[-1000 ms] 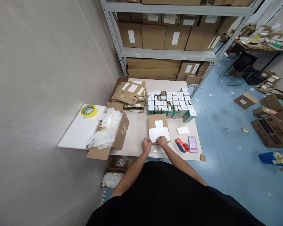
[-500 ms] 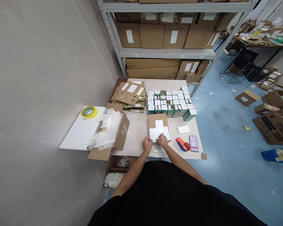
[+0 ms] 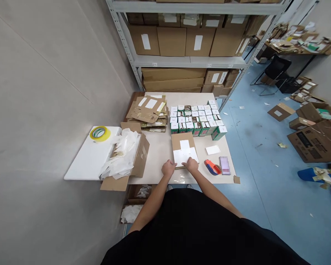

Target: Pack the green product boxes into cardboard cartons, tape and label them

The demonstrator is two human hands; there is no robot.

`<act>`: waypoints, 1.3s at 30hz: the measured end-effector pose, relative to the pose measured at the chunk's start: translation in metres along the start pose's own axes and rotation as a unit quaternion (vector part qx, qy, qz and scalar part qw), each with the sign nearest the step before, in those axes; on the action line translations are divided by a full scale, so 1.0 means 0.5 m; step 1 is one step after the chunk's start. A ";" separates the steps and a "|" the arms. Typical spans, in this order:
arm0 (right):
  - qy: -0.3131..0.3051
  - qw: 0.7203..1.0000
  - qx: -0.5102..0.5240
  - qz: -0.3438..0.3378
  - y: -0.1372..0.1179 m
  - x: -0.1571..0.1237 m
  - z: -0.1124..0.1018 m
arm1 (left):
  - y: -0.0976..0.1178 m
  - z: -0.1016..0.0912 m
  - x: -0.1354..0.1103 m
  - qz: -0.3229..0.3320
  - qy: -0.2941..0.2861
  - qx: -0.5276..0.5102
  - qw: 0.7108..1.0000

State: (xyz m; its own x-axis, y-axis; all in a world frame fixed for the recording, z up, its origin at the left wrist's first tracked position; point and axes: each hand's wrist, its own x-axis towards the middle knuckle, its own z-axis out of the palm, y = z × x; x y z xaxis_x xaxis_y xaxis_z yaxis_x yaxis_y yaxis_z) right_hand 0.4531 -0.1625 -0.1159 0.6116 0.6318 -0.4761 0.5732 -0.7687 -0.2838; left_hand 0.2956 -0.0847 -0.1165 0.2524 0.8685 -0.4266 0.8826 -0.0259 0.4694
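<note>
A flat brown cardboard box (image 3: 182, 139) lies in front of me, with a white sheet (image 3: 186, 156) across its near half and a smaller white label above that. At the box's near left corner is my left hand (image 3: 168, 168), fingers curled and thumb tip reaching the edge. My right hand (image 3: 191, 164) grips the near edge, thumb over the sheet and fingers bent. What lies under the fingers is hidden. To the right are an orange and blue tape dispenser (image 3: 212, 167), a white card (image 3: 212, 149) and a blurred purple item (image 3: 224, 165).
Rows of small green and white boxes (image 3: 193, 119) stand behind the cardboard box. Flattened cardboard (image 3: 149, 110) is piled at the back left. An open carton (image 3: 141, 154) spilling white paper and a yellow tape roll (image 3: 100, 133) are left. Metal shelving (image 3: 176, 60) rises behind.
My left hand has shifted slightly left, its thumb now extended toward the box corner. My right hand stays at the near edge. The whole view has turned slightly right.
</note>
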 end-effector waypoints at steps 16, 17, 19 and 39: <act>0.145 0.982 0.119 0.005 0.032 -0.060 -0.015 | -0.002 0.016 0.080 0.293 -0.114 0.129 0.941; 0.161 0.978 0.136 0.001 0.038 -0.059 -0.019 | -0.011 0.013 0.084 0.297 -0.113 0.120 0.941; 0.193 0.967 0.167 -0.008 0.050 -0.056 -0.026 | -0.033 0.005 0.090 0.298 -0.109 0.095 0.944; 0.081 0.973 0.215 0.011 -0.059 0.026 0.051 | -0.169 -0.081 0.073 0.129 -0.102 -0.197 0.967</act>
State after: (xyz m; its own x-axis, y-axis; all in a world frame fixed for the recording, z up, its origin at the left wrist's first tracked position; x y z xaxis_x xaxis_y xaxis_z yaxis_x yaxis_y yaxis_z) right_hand 0.4305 -0.1342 -0.1348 0.7193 0.5954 -0.3580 0.2997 -0.7308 -0.6132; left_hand 0.2144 -0.0310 -0.1404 0.5523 0.7418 -0.3804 0.5703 -0.0033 0.8214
